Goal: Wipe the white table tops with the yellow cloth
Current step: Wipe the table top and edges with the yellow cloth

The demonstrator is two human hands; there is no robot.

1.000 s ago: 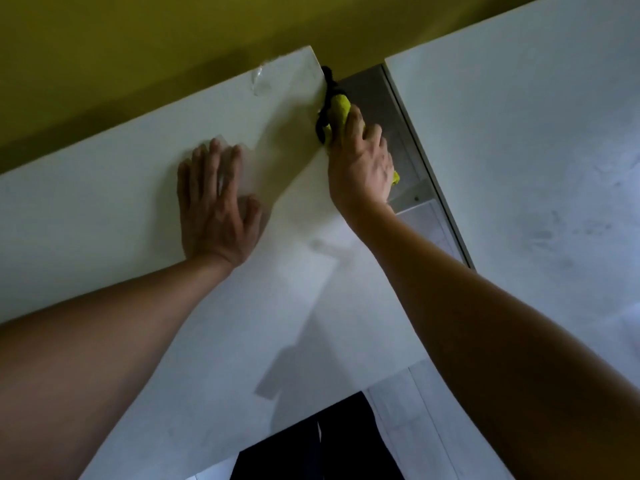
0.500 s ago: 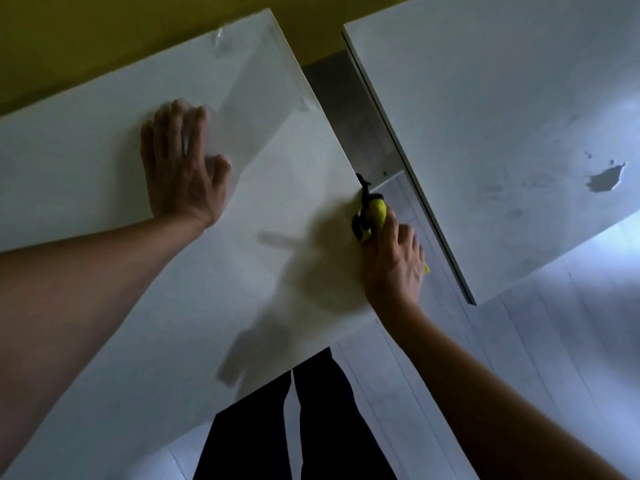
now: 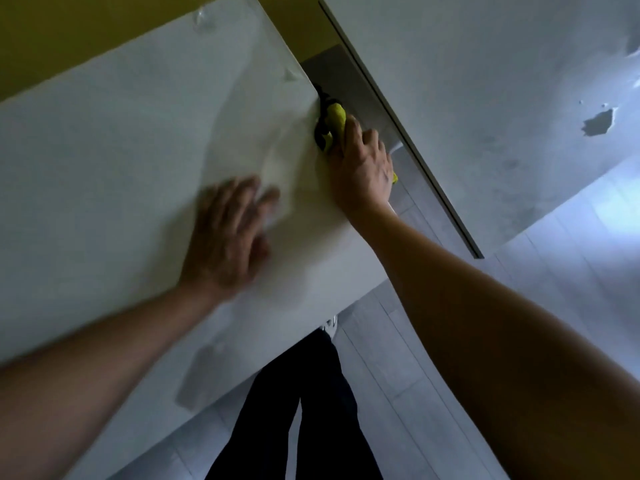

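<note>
My right hand [image 3: 363, 168] grips the yellow cloth [image 3: 335, 119] against the left table top's [image 3: 121, 133] right edge, center frame. Left hand [image 3: 228, 233] lies flat, fingers straight, blurred. A narrow floor gap [image 3: 346, 74] separates it from the second table top [image 3: 485, 81], upper right.

A mustard-yellow wall [image 3: 86, 32] runs along the top left, pale grey plank flooring [image 3: 571, 258] fills the lower right, and black trouser legs [image 3: 304, 410] stand on it beside the tip of a white shoe [image 3: 330, 325].
</note>
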